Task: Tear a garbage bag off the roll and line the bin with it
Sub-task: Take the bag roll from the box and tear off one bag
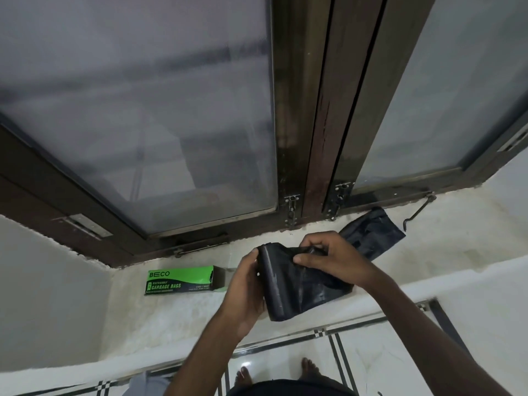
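Note:
A black roll of garbage bags (275,287) is held upright above a marble window sill (428,250). My left hand (245,292) grips the roll from its left side. My right hand (334,260) pinches the loose black bag film (323,290) that unrolls to the right from the roll's top. Another black bag piece (374,232) lies on the sill behind my right hand, partly hidden by it. No bin is in view.
A green and black garbage bag box (183,280) lies on the sill to the left. A dark wooden window frame (311,138) with frosted panes and metal latches (291,208) stands behind. Below are a tiled floor (380,361) and bare feet (310,367).

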Demonstrator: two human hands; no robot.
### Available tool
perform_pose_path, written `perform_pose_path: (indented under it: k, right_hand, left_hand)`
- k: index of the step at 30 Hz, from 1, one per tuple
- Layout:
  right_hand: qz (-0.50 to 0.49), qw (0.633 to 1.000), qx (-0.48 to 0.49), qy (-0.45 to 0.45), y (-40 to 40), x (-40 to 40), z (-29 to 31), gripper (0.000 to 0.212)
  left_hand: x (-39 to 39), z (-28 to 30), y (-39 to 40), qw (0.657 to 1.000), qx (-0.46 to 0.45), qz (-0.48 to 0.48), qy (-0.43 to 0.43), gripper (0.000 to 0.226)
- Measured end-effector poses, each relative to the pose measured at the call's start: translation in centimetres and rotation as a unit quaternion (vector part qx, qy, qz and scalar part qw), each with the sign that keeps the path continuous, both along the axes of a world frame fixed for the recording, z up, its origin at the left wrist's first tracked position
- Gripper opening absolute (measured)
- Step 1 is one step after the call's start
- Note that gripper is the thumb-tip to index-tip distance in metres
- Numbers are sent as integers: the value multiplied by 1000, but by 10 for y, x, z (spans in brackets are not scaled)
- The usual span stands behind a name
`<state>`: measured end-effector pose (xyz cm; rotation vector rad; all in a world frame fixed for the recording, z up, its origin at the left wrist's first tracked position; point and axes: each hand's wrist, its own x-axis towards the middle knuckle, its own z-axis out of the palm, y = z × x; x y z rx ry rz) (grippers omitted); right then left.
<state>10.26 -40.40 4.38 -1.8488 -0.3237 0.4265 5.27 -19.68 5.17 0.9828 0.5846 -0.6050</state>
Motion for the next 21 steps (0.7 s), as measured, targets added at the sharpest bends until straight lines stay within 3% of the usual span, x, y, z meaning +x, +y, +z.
perform_pose_path:
  k: [8, 14, 21]
  right_hand:
    - [-3, 1000, 6, -19, -23, 7, 7, 8]
    - [0, 998, -51, -43, -39, 15, 9, 7]
    - [-6, 989, -132, -72, -51, 19, 9, 7]
  left_hand:
    - [-2, 0, 3, 999, 14, -33, -19, 67]
    - [-4, 0, 4, 1000, 1, 8, -10, 54]
    - [-2, -5, 9, 998, 27, 24, -43, 55]
